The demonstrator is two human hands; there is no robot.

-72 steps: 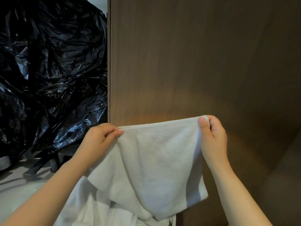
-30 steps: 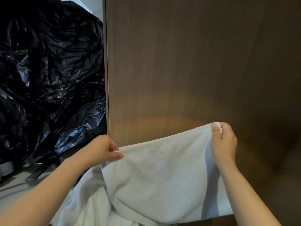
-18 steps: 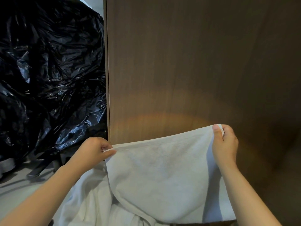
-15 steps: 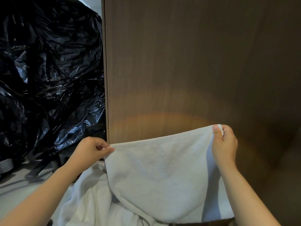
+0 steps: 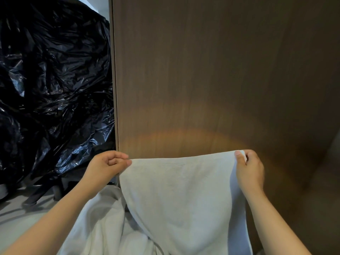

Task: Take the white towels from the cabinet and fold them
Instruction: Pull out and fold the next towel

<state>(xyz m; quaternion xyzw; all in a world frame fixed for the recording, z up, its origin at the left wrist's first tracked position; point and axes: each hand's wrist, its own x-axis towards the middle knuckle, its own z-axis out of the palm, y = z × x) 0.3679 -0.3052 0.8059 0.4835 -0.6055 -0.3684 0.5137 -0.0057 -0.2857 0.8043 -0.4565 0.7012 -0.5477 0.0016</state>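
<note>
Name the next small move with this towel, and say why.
Probably bring the two hands together to fold it in half. The left hand and right hand each pinch a top corner of the white towel, its top edge stretched nearly level and the rest hanging down before the wooden panel.

head cam | faces forward-down | close on wooden panel (image 5: 211, 74) | single view

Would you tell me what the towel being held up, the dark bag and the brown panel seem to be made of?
White towel: soft terry cloth by its matte, nubby surface.
Black bag: thin plastic film, glossy and crinkled.
Brown panel: wood or wood-look laminate, matte with fine vertical grain.
</note>
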